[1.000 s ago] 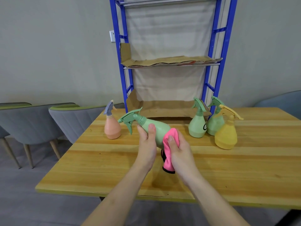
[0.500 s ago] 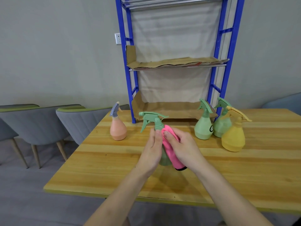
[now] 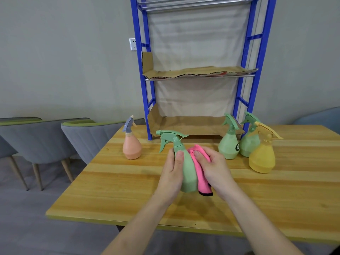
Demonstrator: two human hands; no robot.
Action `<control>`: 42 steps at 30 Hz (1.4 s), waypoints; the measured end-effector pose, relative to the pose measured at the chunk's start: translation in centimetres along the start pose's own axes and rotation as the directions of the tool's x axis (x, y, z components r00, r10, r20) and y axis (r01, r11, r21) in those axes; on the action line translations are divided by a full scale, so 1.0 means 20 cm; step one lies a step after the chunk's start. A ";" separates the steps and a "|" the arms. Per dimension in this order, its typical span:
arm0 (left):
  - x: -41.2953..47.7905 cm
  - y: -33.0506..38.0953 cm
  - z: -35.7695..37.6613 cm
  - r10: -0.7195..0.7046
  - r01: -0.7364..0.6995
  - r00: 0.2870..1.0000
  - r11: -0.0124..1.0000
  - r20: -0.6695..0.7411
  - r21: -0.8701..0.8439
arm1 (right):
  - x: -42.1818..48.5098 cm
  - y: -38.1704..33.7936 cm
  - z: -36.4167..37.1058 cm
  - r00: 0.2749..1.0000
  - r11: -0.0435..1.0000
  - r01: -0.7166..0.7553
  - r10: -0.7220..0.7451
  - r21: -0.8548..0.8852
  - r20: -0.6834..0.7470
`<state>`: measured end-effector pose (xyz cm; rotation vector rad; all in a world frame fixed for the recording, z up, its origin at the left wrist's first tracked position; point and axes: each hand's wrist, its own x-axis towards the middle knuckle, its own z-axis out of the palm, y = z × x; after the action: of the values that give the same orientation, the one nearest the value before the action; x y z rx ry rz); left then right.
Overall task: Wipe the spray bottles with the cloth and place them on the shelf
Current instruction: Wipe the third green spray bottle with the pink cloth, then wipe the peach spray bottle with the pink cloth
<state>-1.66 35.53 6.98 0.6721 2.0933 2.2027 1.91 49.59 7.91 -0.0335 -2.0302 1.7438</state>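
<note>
My left hand (image 3: 173, 173) grips a green spray bottle (image 3: 186, 170) upright above the middle of the wooden table (image 3: 128, 190), its nozzle pointing left. Against the bottle's right side my right hand (image 3: 214, 167) presses a pink cloth (image 3: 201, 173). An orange bottle with a grey trigger (image 3: 132, 144) stands to the left. Two more green bottles (image 3: 229, 142) (image 3: 249, 139) and a yellow bottle (image 3: 263, 155) stand at the right. Behind them rises the blue shelf (image 3: 244, 57), with cardboard lining its middle tier (image 3: 193, 72) and its bottom tier (image 3: 189, 124).
Grey chairs with green trim (image 3: 81, 137) stand along the table's left side. A blue-grey chair (image 3: 320, 116) shows at the far right. A wall socket (image 3: 132, 44) sits left of the shelf frame.
The held green bottle went from lying tilted with its nozzle left to standing upright. The pink cloth moved from the bottle's base up along its right side.
</note>
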 end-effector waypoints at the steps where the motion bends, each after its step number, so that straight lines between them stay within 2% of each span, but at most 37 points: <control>1: 0.00 -0.01 0.01 0.002 -0.002 1.000 1.000 -0.012 -0.010 | 0.00 0.01 -0.02 1.000 1.000 0.001 -0.001 -0.016 -0.012; 5: 0.04 -0.03 0.06 -0.007 0.007 0.999 1.000 -0.034 -0.006 | -0.01 0.11 -0.11 0.996 0.999 -0.027 0.024 -0.041 -0.080; 13: 0.19 -0.18 0.32 0.005 0.000 1.000 0.966 -0.019 0.259 | -0.05 0.17 -0.42 0.922 0.994 0.024 -0.063 -0.106 -0.382; 21: 0.33 -0.28 0.63 0.030 -0.071 0.996 0.853 0.086 0.518 | -0.09 0.18 -0.67 0.884 0.999 0.002 -0.019 -0.036 -0.467; 26: 0.43 -0.29 0.77 0.016 -0.046 0.998 0.875 0.067 0.481 | -0.11 0.17 -0.72 0.864 1.000 -0.009 0.001 -0.014 -0.503; 32: 0.43 -0.26 0.84 -0.067 0.059 0.998 0.921 0.007 0.384 | -0.14 0.17 -0.71 0.861 1.000 -0.009 0.022 0.029 -0.508; 37: 0.37 -0.27 0.76 -0.074 0.047 0.996 0.908 0.049 0.415 | -0.16 0.14 -0.66 0.878 0.999 -0.003 0.026 0.050 -0.477; 42: 0.29 -0.27 0.52 -0.001 0.007 1.000 0.925 -0.015 0.379 | -0.13 0.08 -0.53 0.904 0.998 0.038 -0.016 0.042 -0.428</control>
<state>-4.89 47.65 3.51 0.6677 2.5547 1.8129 7.60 58.93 6.45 -0.3421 -1.6577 1.5983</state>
